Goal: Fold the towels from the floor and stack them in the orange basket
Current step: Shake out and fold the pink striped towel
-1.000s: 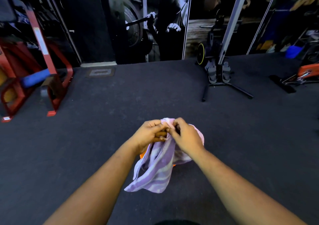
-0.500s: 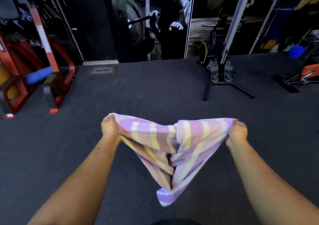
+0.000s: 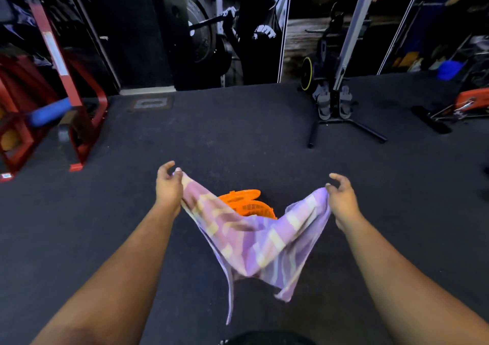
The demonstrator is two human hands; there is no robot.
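Towel (image 3: 260,241): purple, pale-striped; hangs slack between both hands, above the floor (image 3: 238,138).
Left hand (image 3: 168,185): fingers pinch one top corner.
Right hand (image 3: 342,199): fingers pinch the other corner.
Orange basket (image 3: 244,204): on floor, partly behind towel.

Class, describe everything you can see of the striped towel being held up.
The striped towel is lilac with pale yellow bands, soft cloth by its look. It hangs in the air, sagging between the left hand, which pinches one top corner, and the right hand, which pinches the other. Its loose lower edges dangle, and it partly hides the orange basket behind.
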